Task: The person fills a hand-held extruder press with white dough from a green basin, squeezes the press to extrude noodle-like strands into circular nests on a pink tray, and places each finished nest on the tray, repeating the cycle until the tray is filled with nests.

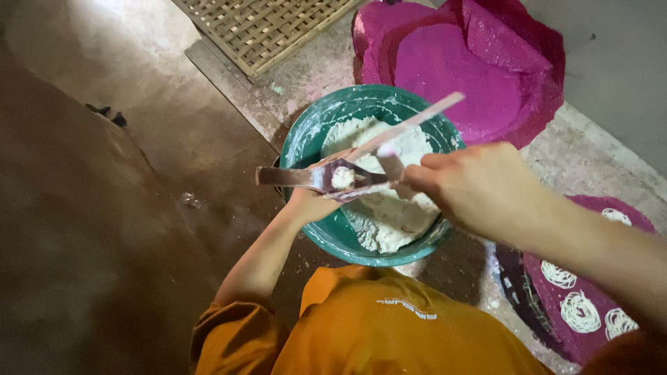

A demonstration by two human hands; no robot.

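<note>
A metal press (326, 178) with long handles was held over a green bowl (306, 139) of white dough (389, 215). The left hand (309, 203) was closed under the press, its fingers mostly hidden by it. The right hand (479, 184) was closed near the press, fingers curled round a small tool (390, 163) at the press cup, where a lump of dough sat. The bowl stood on the floor. Pink cloth (472, 62) lay behind it, and a pink tray (590, 305) with white noodle coils lay to the right. A woven mat (264, 28) lay further back.
</note>
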